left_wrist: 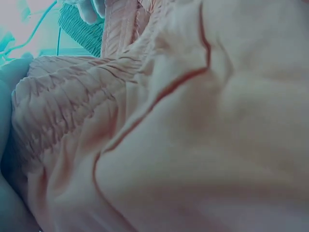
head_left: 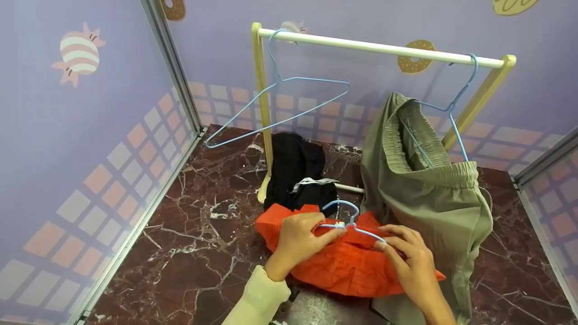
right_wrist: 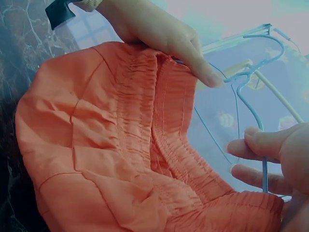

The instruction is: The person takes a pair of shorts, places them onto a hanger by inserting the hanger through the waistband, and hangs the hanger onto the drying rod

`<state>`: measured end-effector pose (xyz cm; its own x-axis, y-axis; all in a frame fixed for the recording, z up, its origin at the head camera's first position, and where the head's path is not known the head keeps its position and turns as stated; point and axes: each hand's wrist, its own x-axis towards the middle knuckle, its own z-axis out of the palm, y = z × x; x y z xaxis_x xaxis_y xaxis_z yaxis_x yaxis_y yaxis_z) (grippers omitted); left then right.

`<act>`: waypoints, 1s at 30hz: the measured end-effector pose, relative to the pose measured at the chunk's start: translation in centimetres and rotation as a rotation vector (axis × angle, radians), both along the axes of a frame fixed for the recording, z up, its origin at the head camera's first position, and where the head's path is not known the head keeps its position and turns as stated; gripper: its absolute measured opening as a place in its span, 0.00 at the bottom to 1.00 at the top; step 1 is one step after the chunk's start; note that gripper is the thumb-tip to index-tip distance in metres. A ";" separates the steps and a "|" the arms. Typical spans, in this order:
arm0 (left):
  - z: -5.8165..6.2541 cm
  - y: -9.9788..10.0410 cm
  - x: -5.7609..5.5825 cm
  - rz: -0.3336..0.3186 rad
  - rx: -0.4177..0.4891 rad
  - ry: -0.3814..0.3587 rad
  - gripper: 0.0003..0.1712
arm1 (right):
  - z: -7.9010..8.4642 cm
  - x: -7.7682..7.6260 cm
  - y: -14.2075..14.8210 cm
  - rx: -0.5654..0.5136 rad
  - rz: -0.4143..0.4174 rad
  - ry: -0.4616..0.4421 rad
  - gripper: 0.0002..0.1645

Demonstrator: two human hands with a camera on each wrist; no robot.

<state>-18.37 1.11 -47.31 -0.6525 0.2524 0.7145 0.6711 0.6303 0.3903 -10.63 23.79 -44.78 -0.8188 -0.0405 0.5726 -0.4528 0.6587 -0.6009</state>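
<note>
An orange garment with a gathered elastic waistband (head_left: 345, 271) is held in front of me, a light blue wire hanger (head_left: 350, 208) at its waist opening with the hook upward. My left hand (head_left: 300, 239) grips the waistband and the hanger's left arm, thumb pointing toward the hook. In the right wrist view, that left hand (right_wrist: 169, 38) is at the top, its fingers partly hidden behind the cloth. My right hand (head_left: 413, 262) pinches the hanger's right arm; its fingers (right_wrist: 260, 182) are about the wire, just above the waistband. Close folds of the garment (left_wrist: 193, 135) fill the left wrist view.
Behind the garment stands a rack with a white rail (head_left: 379, 47). A bare blue hanger (head_left: 277, 115) hangs at its left, olive trousers (head_left: 420, 203) on another hanger at its right. Black cloth (head_left: 293, 167) lies at the rack's left foot on the marble-patterned floor (head_left: 203, 216). Patterned walls enclose the space.
</note>
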 end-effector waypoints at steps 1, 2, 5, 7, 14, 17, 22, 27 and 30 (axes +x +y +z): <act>0.0 -0.1 0.0 0.006 -0.001 0.003 0.29 | 0.0 0.0 0.1 -0.005 -0.001 0.010 0.07; 0.0 -0.2 -0.1 0.011 0.000 0.004 0.29 | 0.1 0.0 0.1 -0.012 0.001 0.020 0.08; 0.0 -0.4 -0.2 0.016 0.004 0.013 0.29 | 0.2 0.1 0.3 -0.042 0.003 0.031 0.09; 0.0 -0.5 -0.2 0.013 0.013 0.015 0.29 | 0.2 0.1 0.3 -0.063 0.010 0.033 0.10; 0.3 -1.0 -0.3 0.009 0.027 0.025 0.28 | 0.2 0.2 0.7 -0.077 0.016 0.046 0.12; 0.4 -1.1 -0.3 0.011 0.034 0.029 0.28 | 0.2 0.3 0.7 -0.077 0.009 0.056 0.12; 0.4 -1.3 -0.4 0.002 0.063 0.040 0.28 | 2.0 1.0 -0.3 -0.082 0.006 0.078 0.13; 0.4 -1.3 -0.5 -0.020 0.104 0.066 0.28 | 2.9 1.4 -0.6 -0.092 0.004 0.091 0.12; 0.4 -1.4 -0.6 -0.016 0.122 0.091 0.26 | 2.6 1.4 -0.2 -0.099 0.006 0.096 0.12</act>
